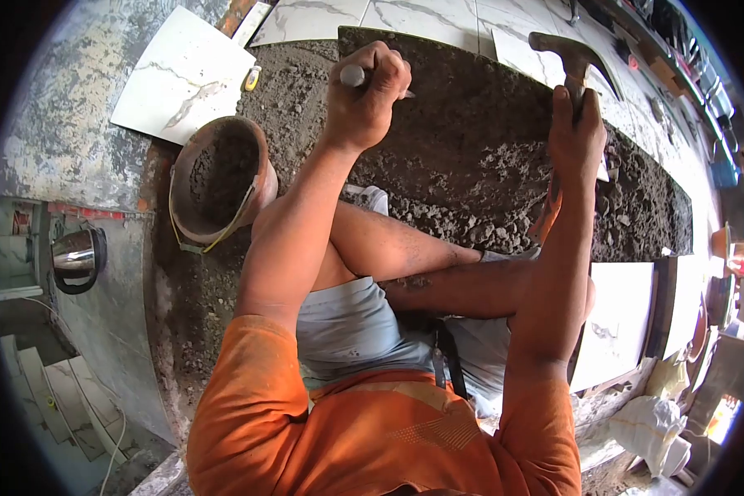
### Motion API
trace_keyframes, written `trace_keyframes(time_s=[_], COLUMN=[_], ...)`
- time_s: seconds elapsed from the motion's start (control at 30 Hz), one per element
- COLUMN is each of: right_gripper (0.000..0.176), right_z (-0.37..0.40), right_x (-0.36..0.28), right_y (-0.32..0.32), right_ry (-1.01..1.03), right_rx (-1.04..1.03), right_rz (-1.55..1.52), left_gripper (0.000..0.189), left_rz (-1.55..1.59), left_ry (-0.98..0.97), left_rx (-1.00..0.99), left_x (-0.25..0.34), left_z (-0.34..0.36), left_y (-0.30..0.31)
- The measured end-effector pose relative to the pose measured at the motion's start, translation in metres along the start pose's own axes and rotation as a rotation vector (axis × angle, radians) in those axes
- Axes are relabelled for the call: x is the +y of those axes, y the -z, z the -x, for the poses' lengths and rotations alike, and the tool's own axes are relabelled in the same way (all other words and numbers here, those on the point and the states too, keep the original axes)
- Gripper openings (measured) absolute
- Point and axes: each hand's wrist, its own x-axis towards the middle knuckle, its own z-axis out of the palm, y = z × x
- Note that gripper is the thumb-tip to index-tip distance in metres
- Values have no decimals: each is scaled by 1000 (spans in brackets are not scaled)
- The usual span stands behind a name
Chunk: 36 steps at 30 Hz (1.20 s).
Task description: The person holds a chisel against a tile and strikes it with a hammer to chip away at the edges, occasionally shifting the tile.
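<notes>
My left hand (370, 99) is closed in a fist around a chisel (353, 77). Its round grey end faces up toward me, and a thin tip shows past the fingers. Below that hand lies rough dark mortar and rubble (463, 178), bordered by a dark flat strip. On the right, my right hand (577, 136) grips a hammer (569, 51) by its handle, head raised at the top. A tool with an orange part (547, 211) lies partly hidden behind my right forearm.
A bucket (260, 157) with dark material inside stands at left. Above it lies a loose marble-patterned tile (174, 70), a small yellow tool (251, 78) at its edge. Laid tiles (422, 18) run along the far side. A metal kettle-like pot (74, 255) is at far left.
</notes>
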Motion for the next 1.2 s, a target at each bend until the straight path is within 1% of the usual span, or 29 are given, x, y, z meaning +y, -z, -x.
trace_keyframes(time_s=[0.07, 0.13, 0.2, 0.23, 0.27, 0.33, 0.4, 0.47, 0.53, 0.6, 0.63, 0.67, 0.73, 0.77, 0.8, 0.9, 0.97, 1.0, 1.07, 1.17, 1.2], right_gripper=[36, 37, 38, 39, 39, 47, 47, 48, 40, 40, 40, 41, 41, 41, 41, 42, 43, 43, 40, 37, 31], right_z=[-2, -4, -8, -11, -13, -15, -15, -13, -12, -10, -11, -11, -12, -13, -14, -17, -20, -19, -19, -14, -9], right_x=[1, 4, 10, 13, 13, 15, 14, 12, 10, 10, 11, 12, 14, 15, 15, 17, 14, 11, 0, -41, -53], right_y=[0, -3, -8, -10, -11, -10, -9, -10, -9, -7, -7, -8, -9, -10, -12, -16, -16, -15, -10, 17, 22], right_ry=[-35, -11, 11, 38, 36, -31, -31, -32, 19, 6, 10, 15, 16, 17, 19, 46, 9, 9, -18, -28, -8], right_rx=[-21, -4, 10, 25, 27, -49, -43, -32, 11, 5, -2, -10, -18, -23, -21, 4, -57, -55, -96, -151, -128], right_rz=[-3, -4, -4, 0, -2, 32, 33, 31, 11, 7, 14, 21, 34, 45, 47, 14, -34, -32, -6, -53, -283], left_gripper=[36, 35, 32, 30, 30, 29, 32, 30, 30, 31, 36, 36, 39, 46, 46, 56, 55, 55, 53, 51, 50], left_rz=[-84, -105, -273, -382, -383, -907, -964, -1106, -1056, -1033, -1056, -1053, -976, -1085, -1083, -1115, -1152, -1194, -1178, -1177, -1187], left_ry=[-76, -73, -20, -74, -74, -284, -265, -348, -360, -405, -347, -346, -74, -267, -270, -359, -353, -352, -330, -297, -291], left_rx=[27, 33, 46, 11, 8, -149, -194, -207, -224, -269, -300, -298, -337, -303, -301, -236, -258, -280, -277, -237, -213], left_x=[-3, -3, -6, -7, -7, -9, -7, -6, -18, -22, -24, -24, -25, -30, -33, -38, -38, -38, -39, -43, -45], left_z=[4, 14, 27, 32, 30, 24, 11, -5, -23, -43, -49, -48, -46, -43, -41, -36, -35, -35, -34, -32, -32], left_y=[-4, -8, -13, -14, -13, -9, -4, 0, 8, 11, 12, 12, 12, 9, 10, 13, 18, 20, 21, 20, 19])
